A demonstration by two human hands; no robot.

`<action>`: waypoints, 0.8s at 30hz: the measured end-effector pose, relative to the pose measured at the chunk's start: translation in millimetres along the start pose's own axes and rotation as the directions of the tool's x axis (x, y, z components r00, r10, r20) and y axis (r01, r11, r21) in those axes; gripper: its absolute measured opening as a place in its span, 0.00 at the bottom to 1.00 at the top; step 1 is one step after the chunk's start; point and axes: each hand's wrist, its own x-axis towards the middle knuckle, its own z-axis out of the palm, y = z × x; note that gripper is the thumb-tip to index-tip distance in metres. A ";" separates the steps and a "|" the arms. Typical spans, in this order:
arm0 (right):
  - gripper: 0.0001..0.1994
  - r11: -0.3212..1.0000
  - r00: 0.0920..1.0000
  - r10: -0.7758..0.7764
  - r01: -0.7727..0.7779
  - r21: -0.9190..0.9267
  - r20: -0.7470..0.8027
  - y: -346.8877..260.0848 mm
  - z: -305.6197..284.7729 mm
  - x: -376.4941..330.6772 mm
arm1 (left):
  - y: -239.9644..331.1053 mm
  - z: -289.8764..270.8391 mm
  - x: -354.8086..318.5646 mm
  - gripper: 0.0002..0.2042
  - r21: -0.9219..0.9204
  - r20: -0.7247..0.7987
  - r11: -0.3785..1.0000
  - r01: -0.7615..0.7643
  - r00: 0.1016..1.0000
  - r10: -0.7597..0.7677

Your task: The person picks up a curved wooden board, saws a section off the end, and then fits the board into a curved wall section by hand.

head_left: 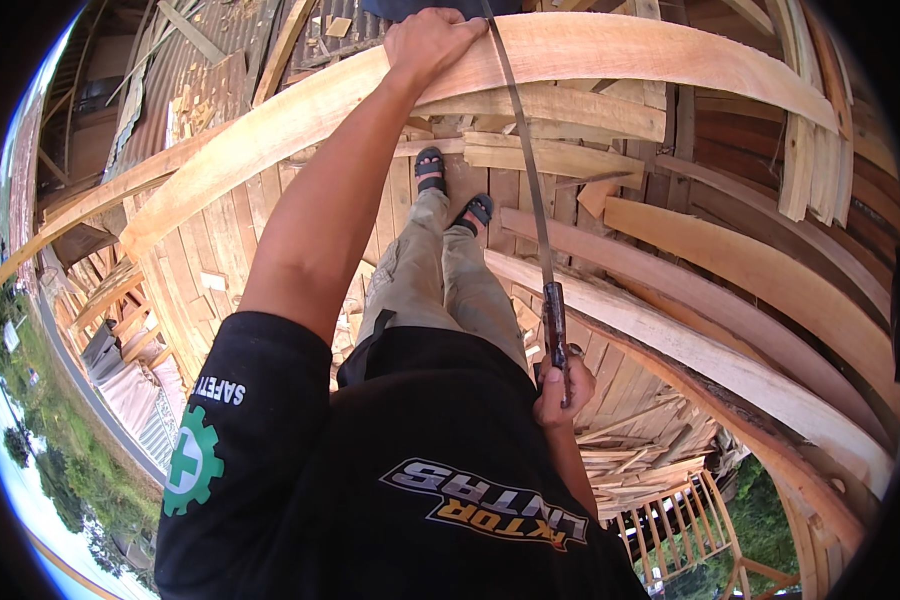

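Observation:
My right hand point(565, 388) is closed round the dark handle of a machete point(526, 130), low beside my body on the right. Its long, narrow blade points away from me and crosses over a wide, pale wooden plank point(610, 48). At the plank's far edge my left hand point(432, 42) grips with curled fingers, its thumb side close to the blade. Whether the thumb touches the blade I cannot tell. The plank lies crosswise ahead of me, bent by the lens. The blade's far end runs out of the picture's upper edge.
Long boards point(690, 330) lie slanting on the right. More planks point(820, 160) are stacked at the far right. My sandalled feet stand on a slatted wooden floor point(205, 260). Corrugated sheets point(175, 75) with wood scraps lie at the far left, and a road and greenery show beyond.

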 end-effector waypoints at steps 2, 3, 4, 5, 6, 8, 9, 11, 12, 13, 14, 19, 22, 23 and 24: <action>0.13 1.000 1.000 0.000 0.000 -0.011 0.013 0.6 -1.0 -1.4 | -2.1 0.9 1.5 0.21 0.025 -0.003 1.000 -0.011 1.000 0.011; 0.13 1.000 1.000 0.001 -0.001 -0.016 0.018 0.8 -1.2 -1.6 | -2.2 1.6 1.6 0.21 0.028 -0.013 1.000 -0.013 1.000 0.014; 0.13 0.999 0.999 -0.022 0.024 -0.032 0.040 2.4 -2.2 -2.2 | -2.2 2.3 1.5 0.21 0.032 -0.023 0.999 -0.015 1.000 0.016; 0.13 0.998 0.997 -0.045 0.048 -0.048 0.061 5.2 -3.8 -3.1 | -2.0 2.9 1.4 0.21 0.036 -0.033 0.999 -0.018 0.999 0.019; 0.14 0.995 0.994 -0.068 0.074 -0.062 0.083 6.1 -4.0 -3.2 | -1.9 3.1 1.4 0.21 0.037 -0.035 0.999 -0.014 0.999 0.016; 0.12 0.998 0.996 -0.061 0.063 -0.028 0.063 3.9 -0.8 -2.6 | -1.0 2.8 1.6 0.21 0.038 -0.037 0.999 -0.008 0.999 0.009; 0.11 0.998 0.997 -0.057 0.058 -0.011 0.054 1.0 1.5 -0.8 | -0.5 2.4 1.2 0.21 0.038 -0.039 0.999 -0.008 0.999 0.010; 0.11 0.997 0.995 -0.079 0.078 0.015 0.059 -14.8 10.1 8.9 | 0.1 2.2 0.0 0.21 0.037 -0.041 0.999 -0.008 0.999 0.010; 0.10 0.996 0.994 -0.090 0.088 0.028 0.062 -19.7 11.9 11.3 | 0.3 2.2 -0.2 0.21 0.038 -0.041 0.999 -0.005 0.999 0.007; 0.10 0.998 0.993 -0.066 0.066 0.007 0.096 -19.2 9.4 9.5 | 0.4 2.5 0.1 0.21 0.040 -0.040 0.999 -0.002 0.999 0.004; 0.10 0.999 0.991 -0.042 0.044 -0.014 0.129 -17.8 4.8 6.6 | 0.7 2.7 0.0 0.21 0.042 -0.040 0.999 0.001 0.999 0.000; 0.09 0.998 0.988 -0.016 0.026 -0.062 0.156 -4.8 -0.1 -2.3 | 1.0 2.4 0.5 0.21 0.098 -0.040 0.995 -0.030 0.999 0.034; 0.10 0.998 0.991 -0.025 0.032 -0.050 0.129 -7.0 2.5 -3.1 | -2.1 4.0 1.5 0.21 0.076 -0.051 0.997 -0.033 0.998 0.037; 0.10 0.998 0.992 -0.029 0.035 -0.045 0.123 -6.9 2.5 -3.8 | -4.3 3.5 2.0 0.20 0.062 -0.060 0.997 -0.035 0.997 0.039; 0.10 0.998 0.994 -0.030 0.035 -0.045 0.109 -6.5 2.5 -4.9 | -4.6 4.6 2.5 0.21 0.068 -0.058 0.997 -0.038 0.997 0.042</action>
